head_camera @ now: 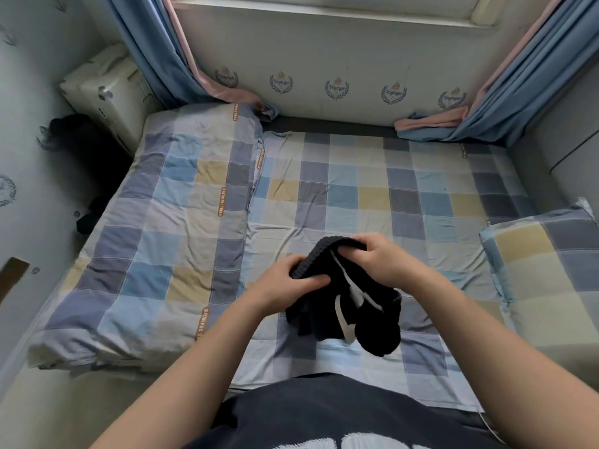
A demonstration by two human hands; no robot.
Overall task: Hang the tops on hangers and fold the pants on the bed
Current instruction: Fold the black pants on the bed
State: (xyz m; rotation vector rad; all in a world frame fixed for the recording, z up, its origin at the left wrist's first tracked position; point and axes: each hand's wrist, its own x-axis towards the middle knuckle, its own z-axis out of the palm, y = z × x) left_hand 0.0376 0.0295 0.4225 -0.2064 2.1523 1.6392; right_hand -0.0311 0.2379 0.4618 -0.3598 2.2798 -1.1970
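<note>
A black pair of pants (366, 322) with a white drawstring and a white logo hangs bunched over the checked bed (356, 196). My left hand (288, 283) grips the ribbed elastic waistband at its left end. My right hand (379, 257) grips the same waistband at its right end, fingers curled over the top. The lower part of the pants droops onto the sheet in front of me. No hanger or top shows in view.
A folded checked quilt (168, 228) lies along the bed's left side, and a matching pillow (551, 273) sits at the right. Blue and pink curtains (181, 69) hang at the far corners. A white unit (107, 92) stands at the back left.
</note>
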